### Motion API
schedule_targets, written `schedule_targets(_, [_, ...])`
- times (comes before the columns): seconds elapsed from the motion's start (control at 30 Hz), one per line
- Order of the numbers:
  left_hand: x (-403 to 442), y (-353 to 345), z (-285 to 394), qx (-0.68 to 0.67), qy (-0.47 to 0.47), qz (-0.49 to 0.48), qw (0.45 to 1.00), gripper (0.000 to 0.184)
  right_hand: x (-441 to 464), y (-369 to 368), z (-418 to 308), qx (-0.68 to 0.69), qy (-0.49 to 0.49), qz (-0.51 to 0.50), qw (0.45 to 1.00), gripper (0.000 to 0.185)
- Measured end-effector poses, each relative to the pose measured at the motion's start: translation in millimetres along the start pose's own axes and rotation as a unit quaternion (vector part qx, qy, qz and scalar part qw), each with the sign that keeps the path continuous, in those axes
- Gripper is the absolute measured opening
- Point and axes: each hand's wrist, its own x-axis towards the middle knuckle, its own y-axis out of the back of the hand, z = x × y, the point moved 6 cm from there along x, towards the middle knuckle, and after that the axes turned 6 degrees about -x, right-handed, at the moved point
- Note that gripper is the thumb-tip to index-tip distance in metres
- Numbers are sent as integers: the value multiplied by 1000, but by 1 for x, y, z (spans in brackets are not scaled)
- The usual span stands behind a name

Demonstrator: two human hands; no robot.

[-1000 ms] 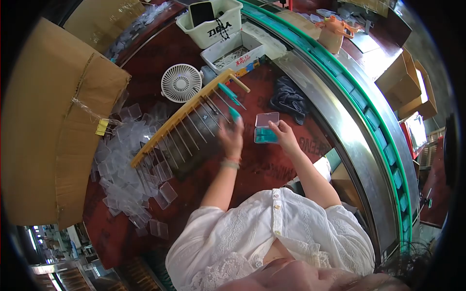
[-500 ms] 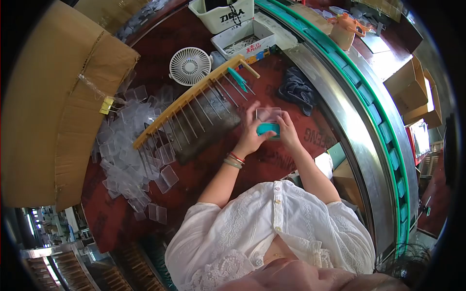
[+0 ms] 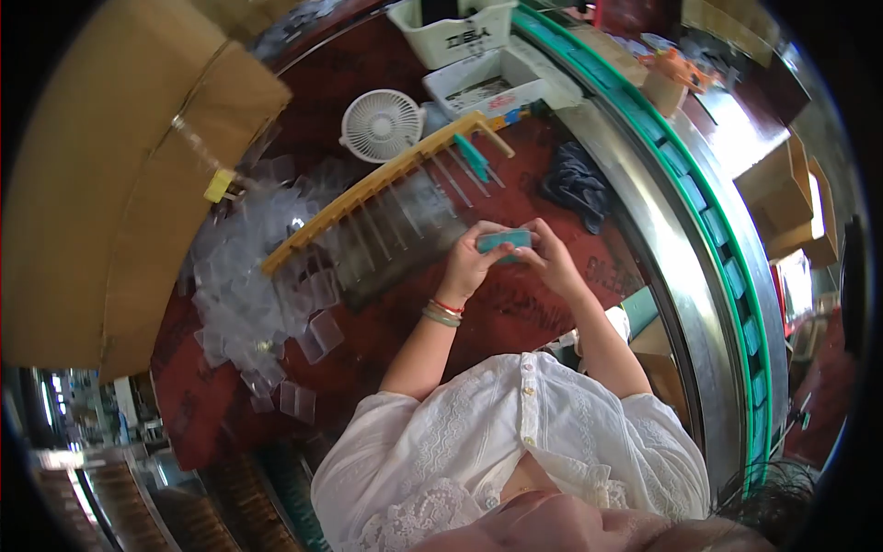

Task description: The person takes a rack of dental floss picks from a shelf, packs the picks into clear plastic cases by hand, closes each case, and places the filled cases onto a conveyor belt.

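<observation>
My left hand [image 3: 471, 261] and my right hand [image 3: 551, 259] grip a small teal box [image 3: 504, 241] between them, in front of my chest. Thumbs lie along its near side, and fingers wrap round its ends. A clear cover seems to lie over the teal part, though blur hides its edges. Just beyond my hands, a wooden rack [image 3: 368, 195] with a row of thin metal rods lies slantwise on the dark red table [image 3: 432, 336]. One teal piece [image 3: 471, 156] hangs near the rack's far right end. To the left is a loose heap of clear plastic cases [image 3: 253, 276].
A white fan [image 3: 382, 126], a white tray [image 3: 487, 85] and a white bin [image 3: 453, 37] stand at the back. A dark cloth [image 3: 578, 184] lies to the right. Beyond it curves a green-edged conveyor [image 3: 696, 195] carrying teal pieces. A large cardboard box [image 3: 110, 202] borders the left.
The clear cover stood raised behind the teal part; now it seems to be down on it. My fingers have closed in round the box. The whole view has shifted slightly.
</observation>
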Motion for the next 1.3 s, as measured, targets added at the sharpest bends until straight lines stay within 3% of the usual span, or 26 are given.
schedule_targets(0.1, [-8,9,19,131,-63,17,989,23,0,-12,0,-83,-2,2,997,20])
schedule_targets(0.23, [-30,22,25,152,-156,30,975,31,-15,-39,-6,-10,1,-15,1000,25])
schedule_targets(0.3, [-58,61,64,496,-233,210,810,45,-22,-31,-3,-51,17,10,999,29])
schedule_targets(0.33, [-78,112,52,519,-197,375,743,54,-29,-18,-1,-95,32,38,994,32])
schedule_targets(0.37, [-103,122,76,691,-100,428,574,53,-41,2,0,-144,49,77,985,36])
schedule_targets(0.4, [-122,136,74,751,-61,503,424,51,-52,29,11,-160,48,128,978,36])
schedule_targets(0.47, [-147,188,49,724,59,493,479,43,-76,102,26,-186,85,318,926,40])
schedule_targets(0.5, [-153,195,40,732,63,455,504,36,-102,139,15,-188,10,418,889,42])
schedule_targets(0.53, [-164,193,34,752,5,428,502,31,-129,170,3,-180,-62,507,841,45])
schedule_targets(0.6, [-176,173,37,728,-98,409,541,29,-191,223,-35,-338,110,639,682,47])
schedule_targets(0.63, [-168,162,33,725,-105,400,551,29,-221,246,-41,-328,63,683,649,47])
schedule_targets(0.67, [-163,143,27,687,-171,347,615,30,-248,258,-58,-313,20,723,615,47])
schedule_targets(0.73, [-150,102,10,634,-249,230,695,36,-279,281,-74,-481,24,747,459,47])
schedule_targets(0.77, [-133,76,-2,623,-266,169,717,41,-289,290,-72,-480,25,746,460,47])
schedule_targets(0.83, [-107,22,-15,642,-265,38,719,44,-283,304,-67,-618,-109,668,399,48])
schedule_targets(0.9, [-84,-25,-15,562,-248,-79,785,51,-270,316,-58,-705,-197,592,336,47])
schedule_targets(0.93, [-74,-36,-8,537,-262,-71,799,56,-263,317,-52,-732,-221,565,309,46])
schedule_targets(0.97, [-61,-41,-1,513,-277,-61,810,60,-258,317,-49,-732,-218,560,322,44])
schedule_targets(1.03, [-22,-17,-2,318,-245,58,914,62,-246,318,-44,-723,-247,534,361,40])
schedule_targets(1.1, [18,15,-5,190,-167,157,955,59,-226,311,-38,-718,-268,508,394,38])
schedule_targets(1.13, [32,19,0,193,-173,170,951,59,-215,293,-49,-750,-193,528,347,37])
schedule_targets(1.17, [46,22,1,81,-172,156,969,58,-206,273,-59,-775,-117,547,294,35])
schedule_targets(1.2, [60,23,3,-32,-172,137,975,58,-184,249,-59,-724,-31,524,447,38])
schedule_targets(1.23, [71,25,7,-29,-176,141,974,58,-161,211,-53,-650,52,482,585,41])
schedule_targets(1.27, [79,27,11,-18,-189,153,970,56,-134,172,-21,-585,-64,405,700,53])
schedule_targets(1.3, [84,29,13,-6,-198,164,966,53,-106,103,-45,-607,55,309,731,64])
